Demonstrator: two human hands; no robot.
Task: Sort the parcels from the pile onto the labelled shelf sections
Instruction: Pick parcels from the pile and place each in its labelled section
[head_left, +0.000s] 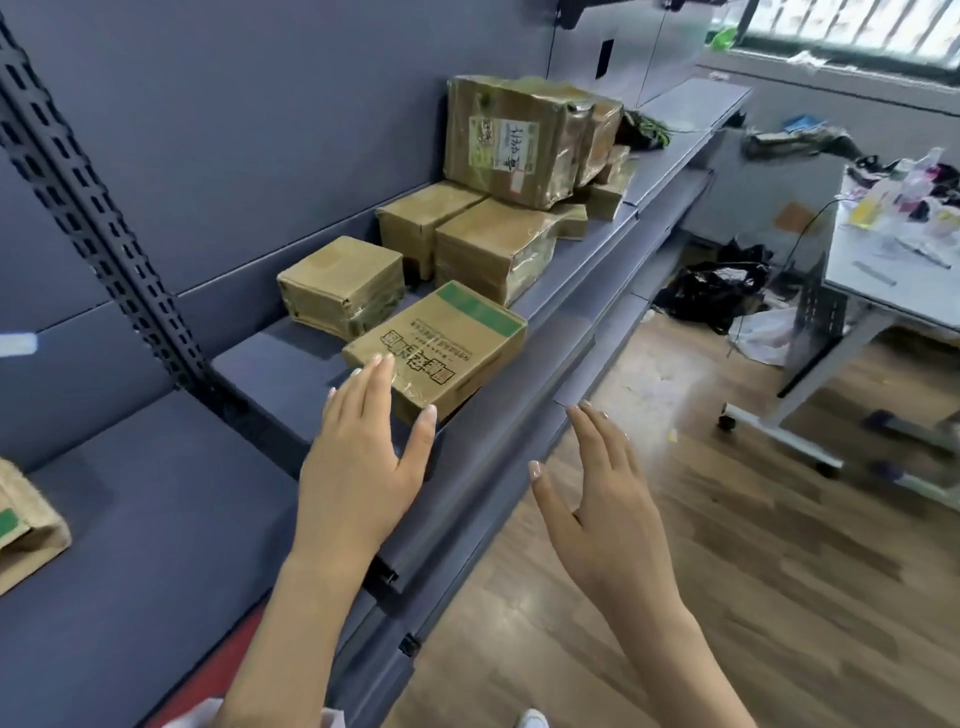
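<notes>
Two spread grips: left grip (358, 467) touches parcel (457, 343), right grip (597, 509) free.

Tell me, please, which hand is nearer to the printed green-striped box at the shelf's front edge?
Left. The left hand is open at the near corner of the box, fingertips over its top; the right hand is open beyond the shelf front, apart from the box.

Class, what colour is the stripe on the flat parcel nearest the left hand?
Green, on the flat parcel; it shows best in the head view.
</notes>
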